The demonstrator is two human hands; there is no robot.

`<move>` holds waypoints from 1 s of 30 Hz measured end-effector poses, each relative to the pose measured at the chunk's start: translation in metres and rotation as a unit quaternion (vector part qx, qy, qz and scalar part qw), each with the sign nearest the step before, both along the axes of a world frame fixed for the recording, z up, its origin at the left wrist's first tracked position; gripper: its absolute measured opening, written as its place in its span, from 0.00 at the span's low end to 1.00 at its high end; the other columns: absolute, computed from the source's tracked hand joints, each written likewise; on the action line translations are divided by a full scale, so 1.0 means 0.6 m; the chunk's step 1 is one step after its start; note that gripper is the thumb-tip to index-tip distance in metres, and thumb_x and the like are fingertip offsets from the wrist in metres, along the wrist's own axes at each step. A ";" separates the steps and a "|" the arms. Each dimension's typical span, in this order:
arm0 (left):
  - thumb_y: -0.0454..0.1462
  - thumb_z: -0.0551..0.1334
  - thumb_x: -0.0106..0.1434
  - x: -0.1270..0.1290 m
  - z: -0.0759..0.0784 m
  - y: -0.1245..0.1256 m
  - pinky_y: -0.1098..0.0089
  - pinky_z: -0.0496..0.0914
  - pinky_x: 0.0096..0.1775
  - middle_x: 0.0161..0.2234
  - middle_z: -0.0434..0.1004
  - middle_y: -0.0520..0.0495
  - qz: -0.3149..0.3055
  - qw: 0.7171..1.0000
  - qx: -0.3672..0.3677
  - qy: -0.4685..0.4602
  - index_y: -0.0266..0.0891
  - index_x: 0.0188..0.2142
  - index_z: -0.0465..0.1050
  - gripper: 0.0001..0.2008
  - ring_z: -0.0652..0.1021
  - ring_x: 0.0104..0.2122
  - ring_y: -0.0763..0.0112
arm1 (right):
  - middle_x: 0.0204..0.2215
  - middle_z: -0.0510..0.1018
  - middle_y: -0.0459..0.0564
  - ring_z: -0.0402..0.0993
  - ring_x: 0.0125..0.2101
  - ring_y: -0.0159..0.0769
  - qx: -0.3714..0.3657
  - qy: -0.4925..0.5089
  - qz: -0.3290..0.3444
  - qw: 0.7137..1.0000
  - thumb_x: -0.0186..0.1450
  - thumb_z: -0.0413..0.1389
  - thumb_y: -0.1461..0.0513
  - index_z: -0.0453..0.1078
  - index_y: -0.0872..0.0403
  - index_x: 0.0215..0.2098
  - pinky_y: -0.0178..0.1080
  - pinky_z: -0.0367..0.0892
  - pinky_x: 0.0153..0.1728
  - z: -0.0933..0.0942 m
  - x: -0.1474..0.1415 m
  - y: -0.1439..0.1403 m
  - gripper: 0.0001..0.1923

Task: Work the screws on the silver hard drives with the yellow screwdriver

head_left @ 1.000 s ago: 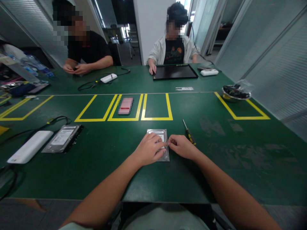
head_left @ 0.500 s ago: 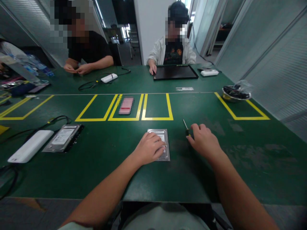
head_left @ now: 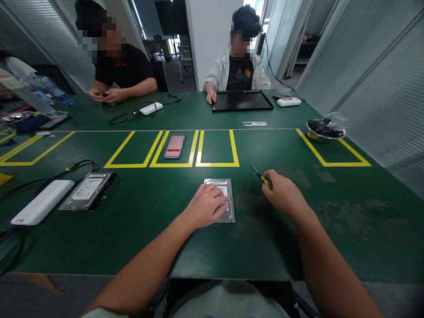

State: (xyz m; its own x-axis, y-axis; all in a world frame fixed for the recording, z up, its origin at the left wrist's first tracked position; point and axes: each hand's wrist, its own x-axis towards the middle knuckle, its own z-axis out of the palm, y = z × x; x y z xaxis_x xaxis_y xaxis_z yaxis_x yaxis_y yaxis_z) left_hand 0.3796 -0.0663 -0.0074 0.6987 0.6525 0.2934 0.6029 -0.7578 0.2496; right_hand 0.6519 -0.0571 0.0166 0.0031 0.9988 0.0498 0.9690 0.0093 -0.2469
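Note:
A silver hard drive (head_left: pixel 229 198) lies on the green table in front of me, its label partly covered. Over its left half rests my left hand (head_left: pixel 208 203), palm down with the fingers spread on its top. To the right of the drive, my right hand (head_left: pixel 281 190) is closed around the handle of a small screwdriver (head_left: pixel 263 177) with a yellow and black grip. The thin shaft points away and to the left, with its tip apart from the drive.
A second hard drive (head_left: pixel 88 190) lies at the left beside a white power strip (head_left: pixel 43 202) with black cable. Yellow tape (head_left: pixel 217 164) marks boxes, one around a pink item (head_left: pixel 175 146). A bowl of black items (head_left: pixel 326 130) stands right. Two people sit opposite, one touching a black panel (head_left: pixel 243 101).
My right hand has shifted slightly right and turned the screwdriver, so more of its yellow and black handle shows. My left hand and the hard drive have stayed put.

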 end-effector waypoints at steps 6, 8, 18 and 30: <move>0.41 0.56 0.68 0.000 -0.003 -0.001 0.61 0.59 0.43 0.37 0.75 0.46 -0.006 1.000 0.005 0.001 0.42 0.42 0.77 0.11 0.69 0.41 0.63 | 0.23 0.69 0.44 0.65 0.22 0.33 0.171 0.318 -0.005 0.933 0.64 0.55 0.54 0.72 0.53 0.40 0.36 0.61 0.25 0.017 0.012 0.003 0.13; 0.41 0.56 0.68 0.000 -0.002 -0.001 0.61 0.59 0.43 0.37 0.75 0.46 -0.008 1.000 0.007 0.002 0.42 0.42 0.77 0.11 0.69 0.41 0.63 | 0.23 0.69 0.43 0.65 0.22 0.31 0.169 0.431 0.008 0.887 0.65 0.56 0.53 0.71 0.53 0.41 0.34 0.61 0.24 0.017 0.004 0.002 0.13; 0.41 0.55 0.68 0.000 -0.003 0.000 0.61 0.59 0.43 0.37 0.75 0.46 -0.010 1.000 0.005 0.002 0.42 0.42 0.77 0.12 0.69 0.40 0.62 | 0.37 0.79 0.49 0.70 0.24 0.28 0.149 0.569 0.114 0.801 0.67 0.57 0.56 0.65 0.52 0.44 0.33 0.67 0.24 0.014 -0.053 -0.002 0.11; 0.40 0.56 0.68 0.001 0.000 0.000 0.62 0.59 0.42 0.36 0.74 0.46 -0.005 1.000 0.006 0.000 0.42 0.41 0.77 0.11 0.70 0.40 0.64 | 0.39 0.79 0.51 0.75 0.31 0.32 0.098 0.487 0.163 0.852 0.67 0.57 0.57 0.65 0.53 0.48 0.35 0.71 0.30 0.008 -0.066 -0.011 0.14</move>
